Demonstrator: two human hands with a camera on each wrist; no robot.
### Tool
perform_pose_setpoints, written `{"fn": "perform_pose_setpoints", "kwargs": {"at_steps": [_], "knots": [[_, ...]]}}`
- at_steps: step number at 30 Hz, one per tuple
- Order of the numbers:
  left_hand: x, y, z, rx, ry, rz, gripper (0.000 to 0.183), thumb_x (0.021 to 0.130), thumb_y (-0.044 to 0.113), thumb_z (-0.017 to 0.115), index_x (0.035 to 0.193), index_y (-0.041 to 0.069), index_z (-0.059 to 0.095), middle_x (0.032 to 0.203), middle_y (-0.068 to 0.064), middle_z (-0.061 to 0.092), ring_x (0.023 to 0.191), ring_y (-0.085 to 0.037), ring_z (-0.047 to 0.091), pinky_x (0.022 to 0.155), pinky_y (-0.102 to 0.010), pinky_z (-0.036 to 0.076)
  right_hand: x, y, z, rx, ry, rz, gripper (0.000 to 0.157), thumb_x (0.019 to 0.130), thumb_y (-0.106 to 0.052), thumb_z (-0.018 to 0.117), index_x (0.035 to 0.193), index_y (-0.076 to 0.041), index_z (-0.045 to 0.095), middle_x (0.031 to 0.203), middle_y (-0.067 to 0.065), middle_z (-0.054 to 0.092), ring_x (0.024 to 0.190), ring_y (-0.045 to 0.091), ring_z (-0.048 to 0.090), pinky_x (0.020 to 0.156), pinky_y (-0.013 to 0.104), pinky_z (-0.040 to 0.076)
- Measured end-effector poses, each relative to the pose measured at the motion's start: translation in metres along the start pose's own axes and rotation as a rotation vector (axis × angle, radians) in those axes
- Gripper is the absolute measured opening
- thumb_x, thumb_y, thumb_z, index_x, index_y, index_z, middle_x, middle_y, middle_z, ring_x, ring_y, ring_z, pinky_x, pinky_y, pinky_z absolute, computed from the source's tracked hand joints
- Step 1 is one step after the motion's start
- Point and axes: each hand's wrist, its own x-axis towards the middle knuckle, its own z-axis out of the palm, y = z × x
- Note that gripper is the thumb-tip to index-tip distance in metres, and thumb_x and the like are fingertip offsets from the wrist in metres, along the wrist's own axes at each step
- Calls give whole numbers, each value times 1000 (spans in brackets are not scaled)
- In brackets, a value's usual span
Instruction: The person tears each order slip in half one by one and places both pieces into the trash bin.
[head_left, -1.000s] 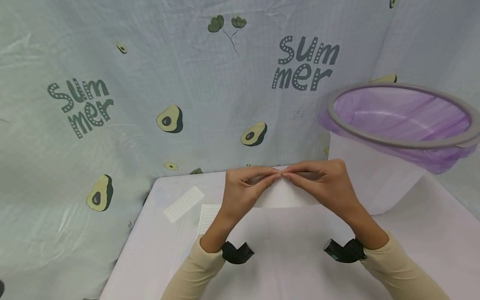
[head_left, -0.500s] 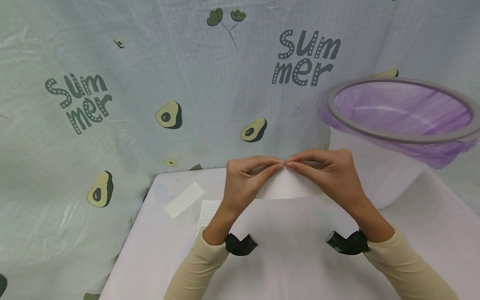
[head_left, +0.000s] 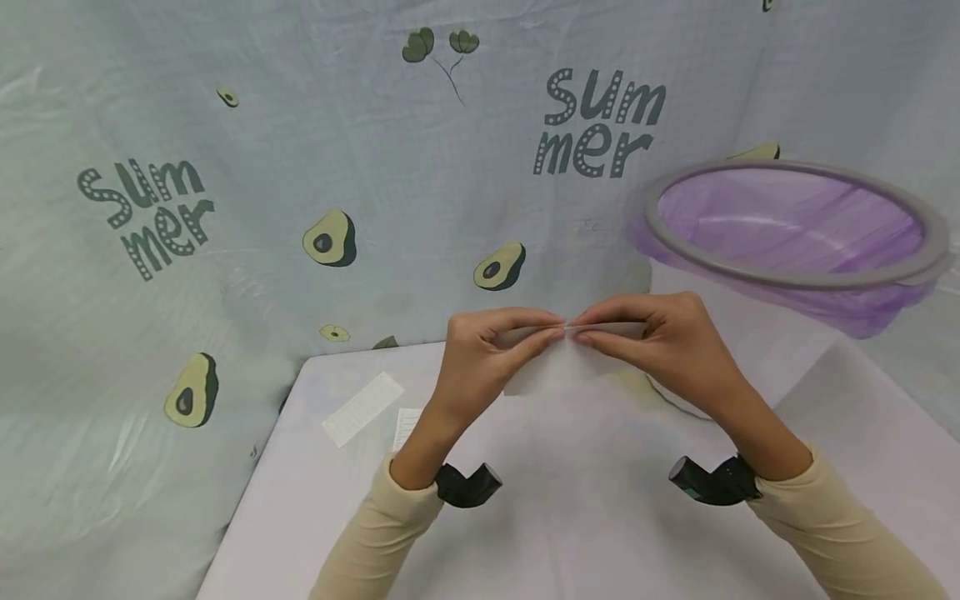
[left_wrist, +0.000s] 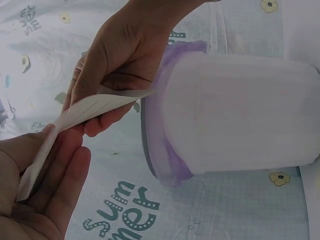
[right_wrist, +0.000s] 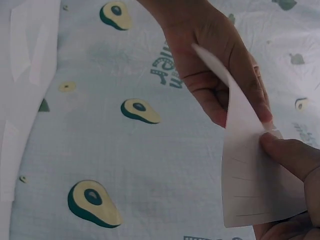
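A piece of white paper [head_left: 551, 367] with printed lines hangs between both hands, raised over the table's far side. My left hand [head_left: 483, 358] pinches its upper edge between thumb and fingers; my right hand [head_left: 663, 350] pinches the same edge beside it, fingertips almost meeting. From the right wrist, the paper [right_wrist: 245, 185] looks bent, and a small ragged notch shows at its edge between the two thumbs. In the left wrist view the paper [left_wrist: 97, 107] folds away on either side of the pinch. Palms and fingers hide part of it.
On the right stands a white bin [head_left: 750, 342] with a purple bag [head_left: 795, 221] under a grey ring rim [head_left: 787, 277]. Two lined paper strips lie on the table's left: one strip [head_left: 363, 410] whole in view, another strip [head_left: 405, 425] partly behind my left forearm. A printed curtain [head_left: 412, 183] hangs behind.
The fingertips, touching before, now stand slightly apart with the paper's edge visible between them. The hands have risen a little, and the paper's lower edge has tilted. The head view has shifted slightly.
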Motion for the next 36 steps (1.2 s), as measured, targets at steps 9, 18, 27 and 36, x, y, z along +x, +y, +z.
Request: {"fn": "perform_pose_setpoints", "kwargs": {"at_steps": [9,18,27,36], "knots": [[6,5,-1,32,-35,116,12,86,-2,79,97,-1,80,94,-10,78,86,-11,74,74,-29,59,-6,-5,-8,-40,31,22,25,82,8,80,97,-12,82,90,-3,78,74,5,72,58,16,52],[9,9,2,37,-30,120,12,84,-3,80,96,-2,80,92,-10,78,85,-13,75,74,-28,60,-11,-9,-11,-17,56,17,22,83,5,80,97,-12,82,87,3,78,66,5,70,51,17,49],[12,8,5,-26,-10,113,10,84,-6,79,95,-4,80,92,-13,78,88,-17,76,76,-31,61,-15,-7,-16,7,93,29,26,81,9,79,98,-10,82,89,1,78,65,4,68,55,14,50],[17,5,8,-64,-1,59,10,86,-4,78,96,-4,79,93,-13,78,89,-18,76,77,-32,61,-16,-9,-25,46,94,86,23,82,12,77,99,-4,80,95,-4,78,84,6,74,70,16,57]]}}
